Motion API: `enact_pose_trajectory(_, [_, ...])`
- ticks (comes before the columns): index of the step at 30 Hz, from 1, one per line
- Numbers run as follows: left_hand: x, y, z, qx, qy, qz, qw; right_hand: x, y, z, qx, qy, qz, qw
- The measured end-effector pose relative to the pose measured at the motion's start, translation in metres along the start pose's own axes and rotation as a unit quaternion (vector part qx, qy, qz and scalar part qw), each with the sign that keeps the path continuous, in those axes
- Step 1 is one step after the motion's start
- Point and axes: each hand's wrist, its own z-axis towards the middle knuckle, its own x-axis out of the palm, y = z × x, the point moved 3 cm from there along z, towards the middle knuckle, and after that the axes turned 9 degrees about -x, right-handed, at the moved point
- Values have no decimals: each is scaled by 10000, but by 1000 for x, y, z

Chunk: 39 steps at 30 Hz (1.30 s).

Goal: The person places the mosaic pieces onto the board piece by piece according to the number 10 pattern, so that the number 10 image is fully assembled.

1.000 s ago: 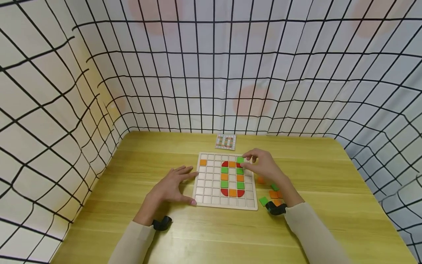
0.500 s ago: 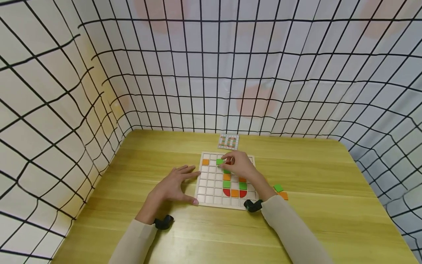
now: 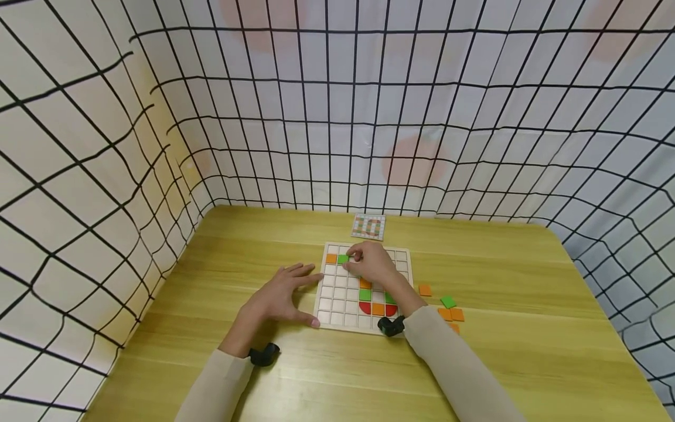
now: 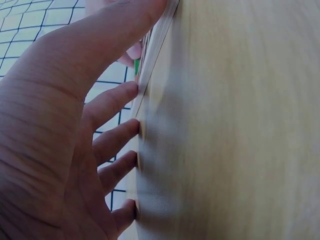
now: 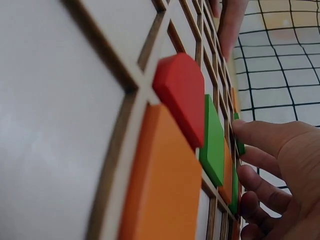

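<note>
A white grid board (image 3: 334, 302) with a wooden frame lies on the table. My right hand (image 3: 373, 264) reaches over it and pinches a green square tile (image 3: 343, 259) between thumb and fingers, in the top-left area beside an orange tile (image 3: 331, 258). In the right wrist view the fingertips are on that green tile (image 5: 239, 131). A red rounded tile (image 3: 365, 308) and other orange and green tiles form a loop, its upper part hidden by the hand. My left hand (image 3: 276, 296), fingers spread, touches the board's left edge with thumb and index finger.
Loose orange tiles (image 3: 445, 314) and a green tile (image 3: 448, 302) lie right of the board. Behind the board sits a small pattern card (image 3: 368, 227). A black wire grid (image 3: 337, 123) before pale sheeting surrounds the table's back and sides.
My right hand has carried the green tile leftward from the board's upper right to beside the orange tile. The left hand keeps its place at the board's edge. The view shifted slightly.
</note>
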Motion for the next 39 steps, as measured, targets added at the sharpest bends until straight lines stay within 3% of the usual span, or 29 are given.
enact_pose_trajectory(17, [-1,-3,1,15,7,44,10000,1,-1,-2,57,-112,-157,9998])
enact_pose_trajectory(22, [-2,-4,0,57,-9,-3,10000,-2,-1,-6,-70,-183,109,9997])
enact_pose_trajectory(33, [-1,-3,-1,63,4,-12,10000,-32,-17,-35,-122,-430,132,9989])
enact_pose_trajectory(39, [-2,-4,-2,36,-12,-31,10000,-51,-32,-55,84,-545,-20,9985])
